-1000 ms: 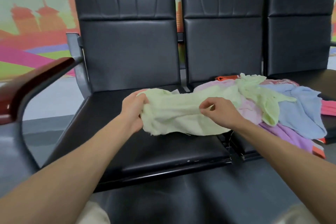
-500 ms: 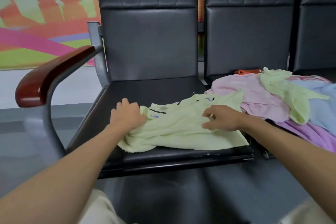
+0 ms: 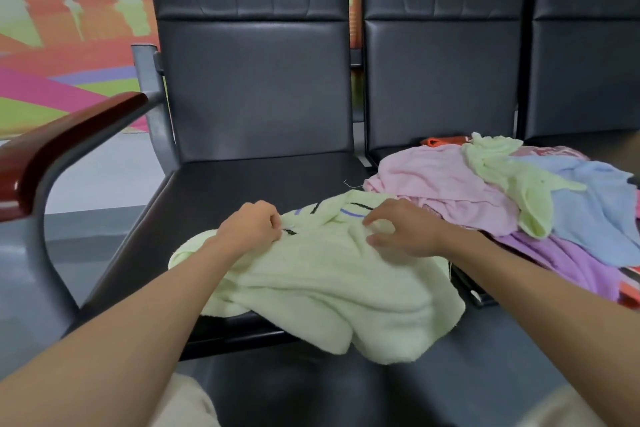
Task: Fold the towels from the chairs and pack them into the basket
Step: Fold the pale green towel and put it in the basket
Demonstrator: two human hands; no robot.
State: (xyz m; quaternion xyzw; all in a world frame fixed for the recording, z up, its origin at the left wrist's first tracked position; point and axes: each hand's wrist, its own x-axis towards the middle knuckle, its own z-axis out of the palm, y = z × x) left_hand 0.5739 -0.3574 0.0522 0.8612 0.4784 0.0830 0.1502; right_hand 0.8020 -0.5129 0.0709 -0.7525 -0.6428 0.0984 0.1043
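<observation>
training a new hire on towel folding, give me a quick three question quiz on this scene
1. True or false: the light green towel lies wholly on the chair seat.
2. Which towel do the left hand and right hand both touch? A) the pink one B) the light green one C) the blue one
3. Fill in: the wooden armrest is on the person's ___ side.

Key: 1 false, part of it hangs over the seat's front edge. 2 B. 3 left.
</observation>
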